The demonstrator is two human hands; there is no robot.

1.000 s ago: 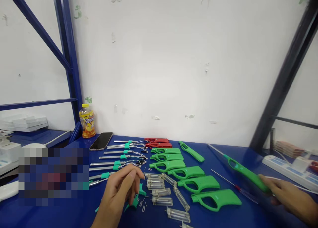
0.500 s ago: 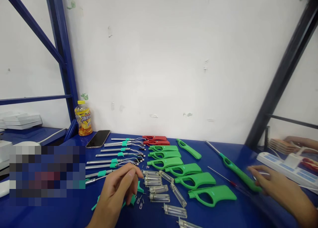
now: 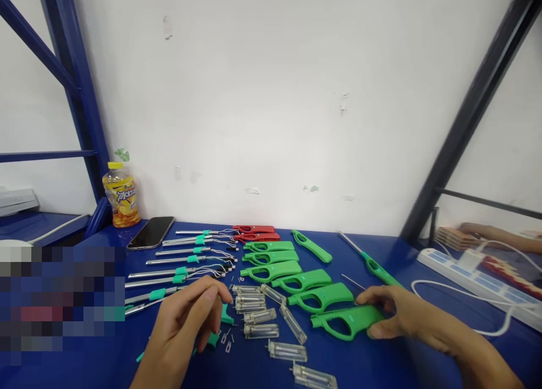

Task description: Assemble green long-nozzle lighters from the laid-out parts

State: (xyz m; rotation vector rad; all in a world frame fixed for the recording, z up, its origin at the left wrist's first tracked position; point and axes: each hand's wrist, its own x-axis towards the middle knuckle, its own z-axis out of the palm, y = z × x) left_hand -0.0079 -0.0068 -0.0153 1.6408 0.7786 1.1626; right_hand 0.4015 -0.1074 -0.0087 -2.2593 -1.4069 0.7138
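Observation:
My right hand (image 3: 383, 315) has its thumb and fingers around the butt end of the nearest green lighter handle (image 3: 348, 322), which lies on the blue table. My left hand (image 3: 190, 315) hovers over the table's near left part, fingers curled and thumb against the index finger; the inside of the grip is hidden. Beneath and beside it lie teal trigger pieces (image 3: 227, 315) and small metal clips (image 3: 224, 337). Just right of it are several clear fuel tanks (image 3: 261, 331). A screwdriver shaft (image 3: 353, 281) shows behind my right hand, its handle covered.
Metal lighter tubes (image 3: 171, 261) with wires lie in rows at left. Red handles (image 3: 256, 229) lie at the back, an assembled green lighter (image 3: 381, 272) at right. A phone (image 3: 151, 232), drink bottle (image 3: 121, 197) and power strip (image 3: 478, 282) stand around. Another person's hand (image 3: 486, 231) is far right.
My right hand has moved left, from beside the assembled lighter to the nearest green handle, and taken hold of it. The view has shifted slightly to the right; my left hand keeps its pose.

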